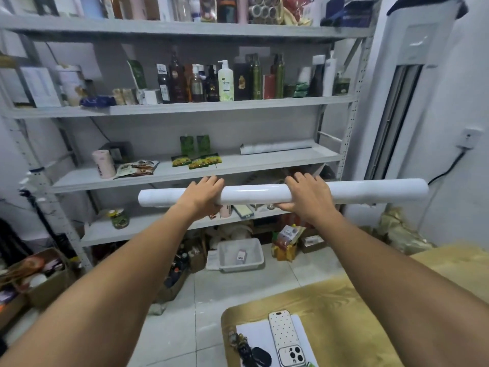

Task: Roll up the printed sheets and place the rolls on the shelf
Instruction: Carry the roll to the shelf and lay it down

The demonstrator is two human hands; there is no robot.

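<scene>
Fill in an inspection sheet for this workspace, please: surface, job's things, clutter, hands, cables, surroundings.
Surface: gold-cloth table bearing a phone in a white dotted case.
Job's things: long white glossy paper roll held level before the grey metal shelf; second white roll lying on it.
Clutter: bottles on upper board; white plastic tub, boxes on floor.
Hands: left hand and right hand both grip the held roll.
Cables: black cable hanging from white wall socket.
Surroundings: white standing air conditioner; pale tiled floor.
</scene>
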